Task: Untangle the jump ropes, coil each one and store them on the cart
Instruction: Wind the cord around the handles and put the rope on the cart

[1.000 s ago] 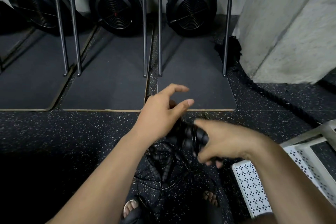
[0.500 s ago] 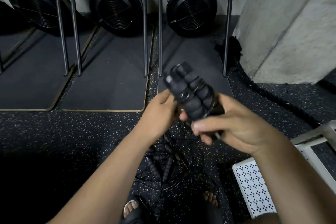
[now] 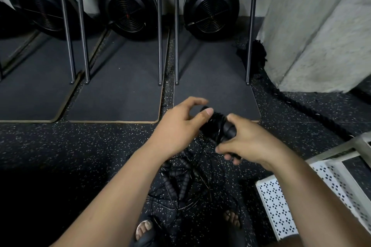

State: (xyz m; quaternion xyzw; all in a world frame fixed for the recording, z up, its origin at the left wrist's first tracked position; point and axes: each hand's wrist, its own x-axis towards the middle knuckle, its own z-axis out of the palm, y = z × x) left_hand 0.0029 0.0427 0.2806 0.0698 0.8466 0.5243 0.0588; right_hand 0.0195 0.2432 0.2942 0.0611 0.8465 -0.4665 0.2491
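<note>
My right hand point(image 3: 251, 142) grips a bundle of black jump-rope handles point(image 3: 216, 126) with thin cord wound round it, held at waist height. My left hand point(image 3: 178, 126) is at the bundle's left end, thumb and fingers curved round the wound cord. Below the hands a tangle of black jump ropes point(image 3: 184, 182) with ribbed handles lies on the speckled floor between my feet. The white perforated cart point(image 3: 281, 206) stands at the lower right.
Three black fan-wheel machines point(image 3: 210, 6) stand along the back wall on dark mats point(image 3: 120, 86), with thin metal posts point(image 3: 159, 26) in front. A concrete pillar point(image 3: 321, 26) rises at the right. A thick black rope point(image 3: 301, 106) runs along the floor near it.
The handle bundle was raised and tilted up half a second ago; now it is lower and lies across between both hands. My left hand has moved round its left end.
</note>
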